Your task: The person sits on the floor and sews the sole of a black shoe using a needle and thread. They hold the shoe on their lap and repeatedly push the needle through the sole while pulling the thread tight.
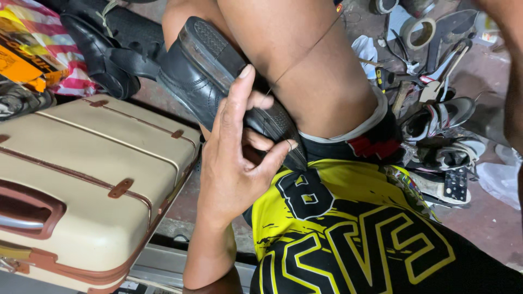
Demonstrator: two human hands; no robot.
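My left hand (237, 163) grips a black leather shoe (199, 73) and presses it sole-up against my bare thigh (305, 71). The thumb lies along the ribbed sole and the fingers curl around the shoe's edge. A thin thread (305, 53) runs taut from the sole, across the thigh, up to the top edge of the view. My right hand is out of the view; only a strip of bare arm (513, 81) shows at the right edge. My yellow and black shirt (348, 234) fills the bottom.
A cream suitcase (81, 174) with brown trim lies at the left, close to my wrist. Another black shoe (101, 60) and a striped bag (52, 32) lie behind it. Sandals, tools (436, 109) and a tape roll (418, 31) clutter the floor at the right.
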